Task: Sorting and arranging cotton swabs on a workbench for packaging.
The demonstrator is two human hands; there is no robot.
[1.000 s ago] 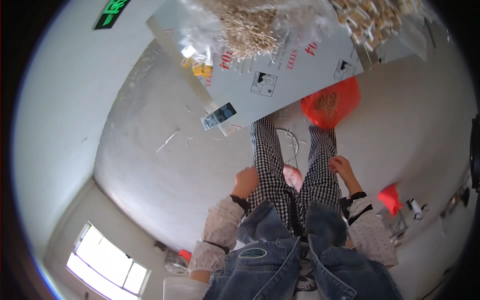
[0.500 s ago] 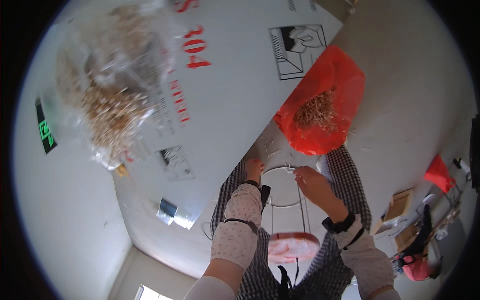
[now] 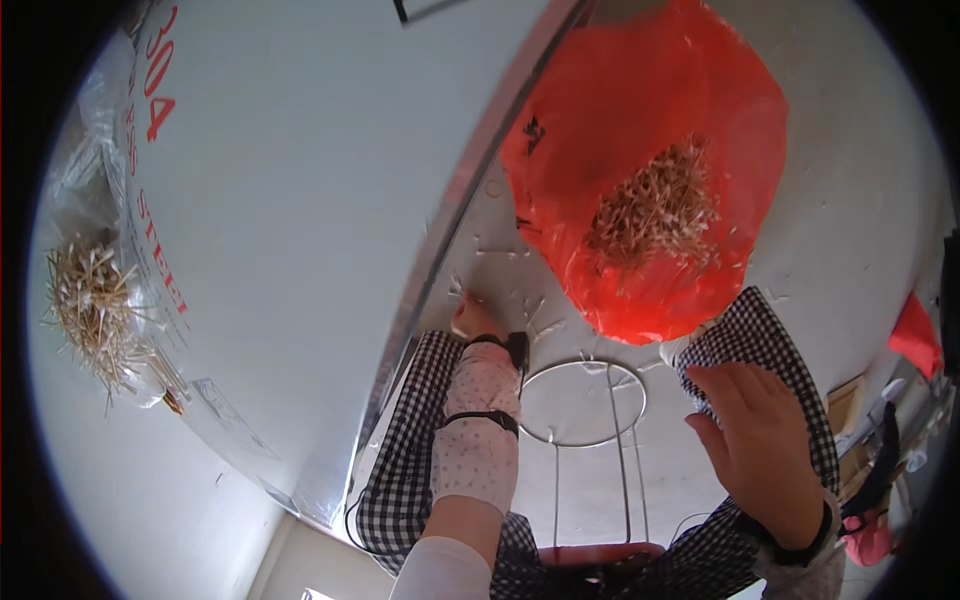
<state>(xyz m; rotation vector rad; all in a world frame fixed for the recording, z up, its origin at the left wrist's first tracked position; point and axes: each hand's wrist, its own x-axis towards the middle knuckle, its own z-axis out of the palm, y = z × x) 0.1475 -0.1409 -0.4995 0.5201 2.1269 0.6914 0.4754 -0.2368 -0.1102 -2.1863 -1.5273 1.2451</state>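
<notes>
Pale loose sticks (image 3: 497, 253) on floor (image 3: 850, 230), near left hand (image 3: 476, 320), arm stretched low, probably for reach; its grip hard to tell; right hand (image 3: 752, 432) spread, holding nothing, above checked trousers (image 3: 775, 350), perhaps for balance; red bag (image 3: 575, 90) gapes, likely for access, stick heap (image 3: 660, 205) inside; film-covered worktop (image 3: 300, 130) alongside; pale wall (image 3: 150, 470) left.

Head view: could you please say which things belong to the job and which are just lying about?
Probably in use:
thin white sticks near the left hand
red plastic bag
thin tan sticks inside it

Apparently lying about:
crumpled red item, far right
rounded pink item below it
</notes>
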